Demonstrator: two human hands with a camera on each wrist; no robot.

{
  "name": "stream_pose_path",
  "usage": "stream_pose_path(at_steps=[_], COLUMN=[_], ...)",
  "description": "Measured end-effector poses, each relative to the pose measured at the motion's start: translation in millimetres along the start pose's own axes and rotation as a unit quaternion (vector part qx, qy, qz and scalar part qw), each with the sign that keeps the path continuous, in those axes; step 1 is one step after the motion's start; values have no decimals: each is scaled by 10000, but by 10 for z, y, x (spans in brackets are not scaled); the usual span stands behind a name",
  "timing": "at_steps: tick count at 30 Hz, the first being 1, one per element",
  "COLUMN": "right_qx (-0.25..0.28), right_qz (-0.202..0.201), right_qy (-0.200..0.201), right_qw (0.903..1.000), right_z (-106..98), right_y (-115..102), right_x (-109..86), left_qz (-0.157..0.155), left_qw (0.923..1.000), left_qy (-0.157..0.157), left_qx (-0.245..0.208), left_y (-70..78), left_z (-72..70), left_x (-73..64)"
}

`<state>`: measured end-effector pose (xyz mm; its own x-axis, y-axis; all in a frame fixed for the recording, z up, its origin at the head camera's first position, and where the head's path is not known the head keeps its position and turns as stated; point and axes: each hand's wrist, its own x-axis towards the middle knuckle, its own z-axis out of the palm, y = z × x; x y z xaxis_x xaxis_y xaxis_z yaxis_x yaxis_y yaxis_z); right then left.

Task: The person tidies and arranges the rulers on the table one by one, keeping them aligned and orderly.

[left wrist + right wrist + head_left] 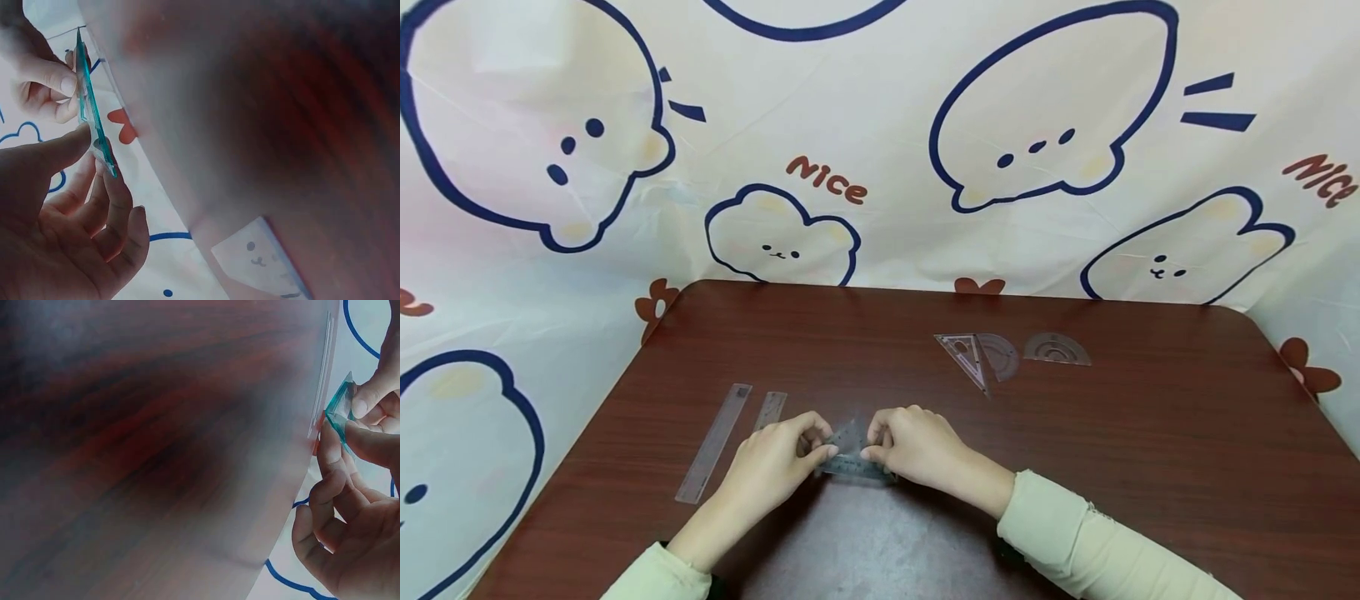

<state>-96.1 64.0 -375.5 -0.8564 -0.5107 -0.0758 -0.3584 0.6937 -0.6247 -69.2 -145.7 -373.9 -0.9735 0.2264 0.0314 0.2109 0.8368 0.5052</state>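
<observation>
A clear set square (852, 439) with a graduated lower edge is held between both hands, low over the brown table (865, 542). My left hand (775, 458) pinches its left end between thumb and fingers. At the opposite end, my right hand (921, 444) grips it the same way. Seen nearly edge-on in the left wrist view, the set square (92, 106) shows a blue-green tint. Thumbs and fingers of both hands also meet on the set square (340, 409) in the right wrist view.
Left of the hands lie a long clear ruler (713, 443) and a shorter ruler (771, 408), partly behind the left hand. Farther back on the right are another set square (976, 367), a protractor (1000, 357) touching its side, and a second protractor (1057, 348). Patterned cloth (895, 242) surrounds the table.
</observation>
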Motion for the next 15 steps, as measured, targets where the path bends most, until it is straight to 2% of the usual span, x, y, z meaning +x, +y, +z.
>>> stream_pose_path(at_steps=[15], right_qx=[105], right_qz=[26], right_qy=[-140], right_qw=[9998], right_z=[72], right_y=[21], right_x=[-49], left_qz=[-4], left_qw=[9993], left_qy=[-355], left_qx=[84], left_y=[-38], left_z=[1], left_x=[-94])
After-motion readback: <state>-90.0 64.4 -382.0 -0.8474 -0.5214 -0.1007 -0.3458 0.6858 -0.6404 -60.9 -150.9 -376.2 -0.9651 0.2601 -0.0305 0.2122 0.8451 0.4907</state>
